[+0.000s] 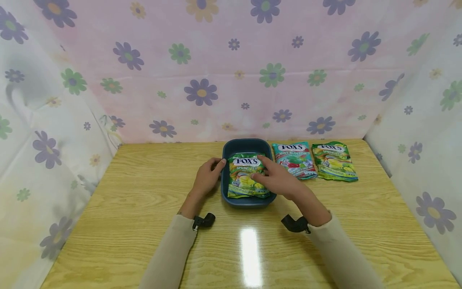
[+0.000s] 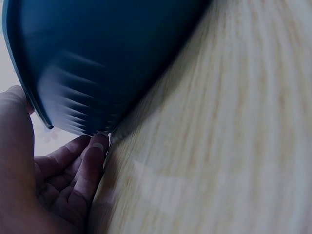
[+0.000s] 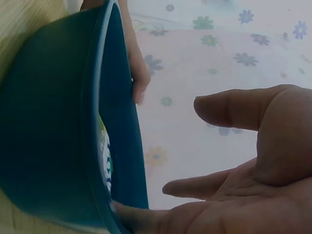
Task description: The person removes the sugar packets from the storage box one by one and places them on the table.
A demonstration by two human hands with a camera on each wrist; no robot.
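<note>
A dark blue plastic tub (image 1: pixel 249 204) stands on the wooden table with a green-yellow Fox's Spring Tea candy bag (image 1: pixel 243 174) lying in it. My left hand (image 1: pixel 208 175) holds the tub's left side; in the left wrist view the thumb is at the rim and the curled fingers (image 2: pixel 90 161) touch the outer wall low down near the table. Over the tub's right side reaches my right hand (image 1: pixel 279 178). In the right wrist view its thumb (image 3: pixel 229 108) and a finger stand apart with nothing between them, while another finger dips past the rim.
To the right of the tub lie a teal Fox's Mint Blossom bag (image 1: pixel 294 159) and a second Spring Tea bag (image 1: pixel 333 161), side by side. Flowered cloth (image 1: pixel 223 116) hangs behind the table (image 1: pixel 151 192) and at both sides.
</note>
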